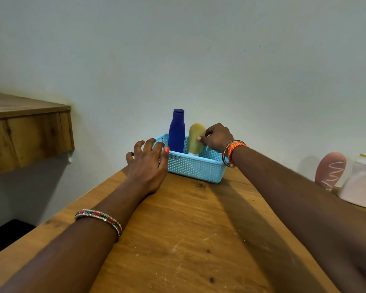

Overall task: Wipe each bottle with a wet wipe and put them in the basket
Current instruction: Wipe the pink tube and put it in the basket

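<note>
A light blue mesh basket point(193, 166) stands at the far end of the wooden table, close to the wall. Inside it a dark blue bottle point(176, 132) stands upright, and a yellow-green tube bottle point(195, 139) stands cap down beside it. My right hand point(217, 137) grips the yellow-green bottle from its right side, thumb on the front. My left hand point(147, 163) hovers at the basket's left end with fingers spread and loosely bent, thumb tip at the rim, holding nothing. No wet wipe is visible.
A pink tube point(330, 170) and a pale pink packet point(359, 182) stand at the right edge of the table point(178, 240). A wooden shelf point(28, 134) juts from the wall at left. The white wall is right behind the basket.
</note>
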